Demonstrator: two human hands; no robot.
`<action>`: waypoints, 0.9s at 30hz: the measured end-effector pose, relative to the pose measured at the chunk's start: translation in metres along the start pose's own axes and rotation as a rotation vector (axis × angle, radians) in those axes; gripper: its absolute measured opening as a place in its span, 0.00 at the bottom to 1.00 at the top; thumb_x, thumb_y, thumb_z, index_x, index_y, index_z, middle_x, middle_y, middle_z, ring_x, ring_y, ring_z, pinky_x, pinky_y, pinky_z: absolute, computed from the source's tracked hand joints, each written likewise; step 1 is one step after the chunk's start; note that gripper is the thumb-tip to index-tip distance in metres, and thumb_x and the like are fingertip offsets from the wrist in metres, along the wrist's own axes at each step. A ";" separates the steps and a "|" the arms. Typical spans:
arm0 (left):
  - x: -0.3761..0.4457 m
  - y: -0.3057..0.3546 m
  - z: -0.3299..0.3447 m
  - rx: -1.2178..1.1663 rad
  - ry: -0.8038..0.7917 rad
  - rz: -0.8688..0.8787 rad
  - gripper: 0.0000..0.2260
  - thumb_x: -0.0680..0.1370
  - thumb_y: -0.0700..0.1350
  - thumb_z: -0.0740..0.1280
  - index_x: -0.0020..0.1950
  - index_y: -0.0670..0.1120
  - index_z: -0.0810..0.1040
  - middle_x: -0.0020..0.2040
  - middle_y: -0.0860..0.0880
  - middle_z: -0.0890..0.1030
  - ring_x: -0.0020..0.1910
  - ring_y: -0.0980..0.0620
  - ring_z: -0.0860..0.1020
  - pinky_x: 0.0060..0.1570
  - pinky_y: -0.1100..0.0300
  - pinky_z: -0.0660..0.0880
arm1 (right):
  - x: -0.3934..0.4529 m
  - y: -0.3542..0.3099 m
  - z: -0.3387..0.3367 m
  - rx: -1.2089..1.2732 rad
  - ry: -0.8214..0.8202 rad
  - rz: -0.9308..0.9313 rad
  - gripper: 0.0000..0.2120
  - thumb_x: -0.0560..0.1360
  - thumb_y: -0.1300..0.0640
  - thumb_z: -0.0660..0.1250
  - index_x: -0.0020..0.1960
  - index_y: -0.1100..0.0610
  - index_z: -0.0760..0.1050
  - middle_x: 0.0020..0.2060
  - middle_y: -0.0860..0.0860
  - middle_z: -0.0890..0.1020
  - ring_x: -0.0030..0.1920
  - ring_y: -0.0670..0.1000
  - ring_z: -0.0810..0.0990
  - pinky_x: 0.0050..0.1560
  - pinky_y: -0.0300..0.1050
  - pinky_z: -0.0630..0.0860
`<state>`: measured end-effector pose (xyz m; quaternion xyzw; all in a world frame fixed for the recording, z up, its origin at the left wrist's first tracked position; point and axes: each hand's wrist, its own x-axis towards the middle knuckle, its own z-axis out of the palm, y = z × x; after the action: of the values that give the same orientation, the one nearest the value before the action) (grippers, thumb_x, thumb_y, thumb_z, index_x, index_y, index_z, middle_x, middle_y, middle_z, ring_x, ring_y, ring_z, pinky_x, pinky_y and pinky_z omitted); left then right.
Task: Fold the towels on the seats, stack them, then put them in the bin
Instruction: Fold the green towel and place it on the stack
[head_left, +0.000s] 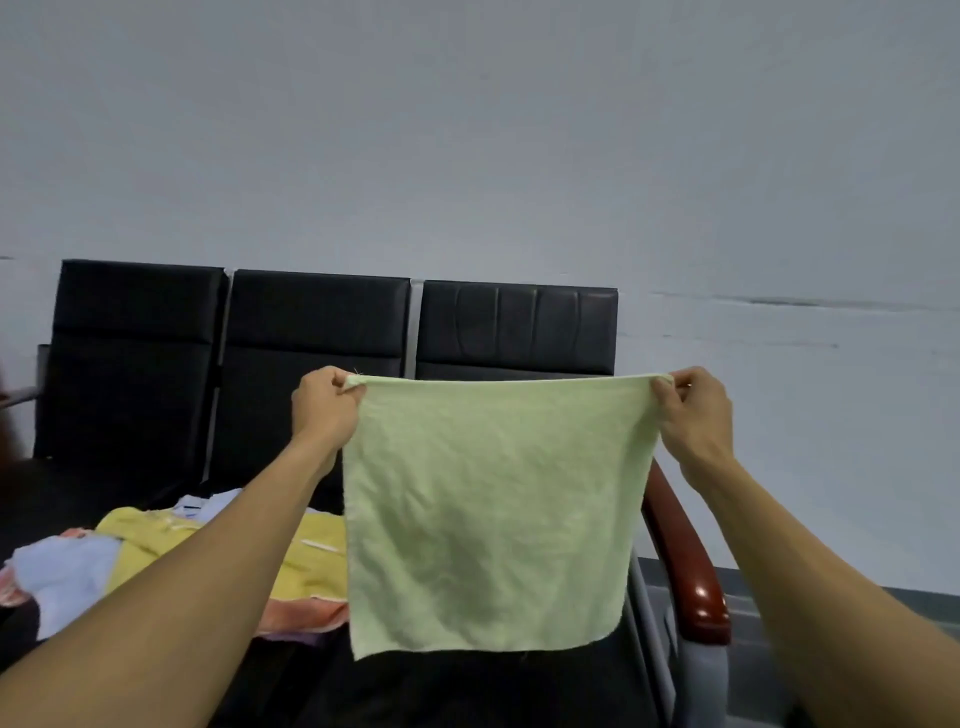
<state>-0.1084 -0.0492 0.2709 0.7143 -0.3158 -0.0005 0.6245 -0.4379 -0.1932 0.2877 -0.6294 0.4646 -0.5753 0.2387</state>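
Observation:
A square light green towel (493, 514) hangs spread out in the air above the right seat. My left hand (324, 408) pinches its top left corner and my right hand (693, 410) pinches its top right corner. Its top edge is pulled taut and its lower edge hangs free. A loose pile of towels (145, 561) lies on the middle seat to the left: yellow, pale blue, orange and pink ones, partly hidden by my left forearm. No bin is in view.
A row of three black padded seats (311, 332) stands against a grey wall. A red-brown armrest (691, 566) on a grey frame closes the right end. Grey floor shows at the right.

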 end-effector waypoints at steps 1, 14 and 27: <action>-0.002 0.000 -0.001 0.024 -0.022 0.025 0.03 0.81 0.41 0.66 0.49 0.44 0.78 0.48 0.47 0.80 0.42 0.52 0.76 0.36 0.58 0.69 | -0.002 0.000 -0.001 0.011 -0.004 0.008 0.06 0.81 0.58 0.63 0.51 0.61 0.74 0.39 0.46 0.75 0.45 0.51 0.75 0.47 0.47 0.71; -0.046 -0.020 -0.014 0.235 -0.193 0.101 0.04 0.84 0.41 0.58 0.53 0.44 0.72 0.50 0.45 0.76 0.42 0.49 0.73 0.34 0.56 0.64 | -0.052 0.020 -0.028 -0.048 -0.019 0.033 0.07 0.83 0.57 0.57 0.54 0.61 0.69 0.47 0.51 0.74 0.45 0.50 0.72 0.47 0.46 0.68; -0.047 -0.132 0.066 0.376 -0.321 -0.050 0.09 0.82 0.41 0.61 0.51 0.38 0.78 0.48 0.40 0.80 0.51 0.39 0.75 0.44 0.51 0.67 | -0.058 0.143 0.032 -0.221 -0.080 0.128 0.06 0.83 0.56 0.60 0.51 0.59 0.70 0.41 0.48 0.75 0.39 0.46 0.73 0.47 0.48 0.71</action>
<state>-0.1130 -0.0842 0.1202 0.8162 -0.3878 -0.0707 0.4224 -0.4467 -0.2159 0.1322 -0.6432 0.5546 -0.4788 0.2226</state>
